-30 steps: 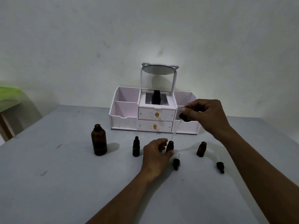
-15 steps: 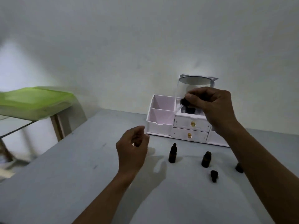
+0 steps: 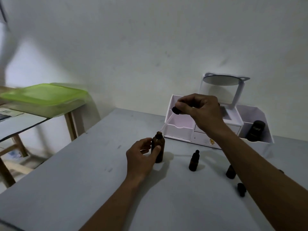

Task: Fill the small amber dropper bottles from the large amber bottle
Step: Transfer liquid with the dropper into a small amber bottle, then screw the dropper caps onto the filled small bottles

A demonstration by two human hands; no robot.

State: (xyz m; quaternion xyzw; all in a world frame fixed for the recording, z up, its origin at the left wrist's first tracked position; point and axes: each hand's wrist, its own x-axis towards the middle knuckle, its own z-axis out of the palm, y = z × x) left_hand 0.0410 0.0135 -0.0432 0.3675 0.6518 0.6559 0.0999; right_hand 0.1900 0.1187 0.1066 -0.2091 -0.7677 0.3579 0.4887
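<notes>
Grey table [image 3: 66, 180] under a pale wall, white organiser [image 3: 181, 125] at the back. Left hand [image 3: 141, 157] curled around the large amber bottle [image 3: 158, 147], upright and uncapped on the table. Right hand [image 3: 200, 110] raised above, fingertips pinched shut on a dropper [image 3: 175, 111], glass tip slanting down just over the bottle's mouth. Small dropper bottles [image 3: 194, 161] standing to the right, one partly hidden behind the right forearm.
</notes>
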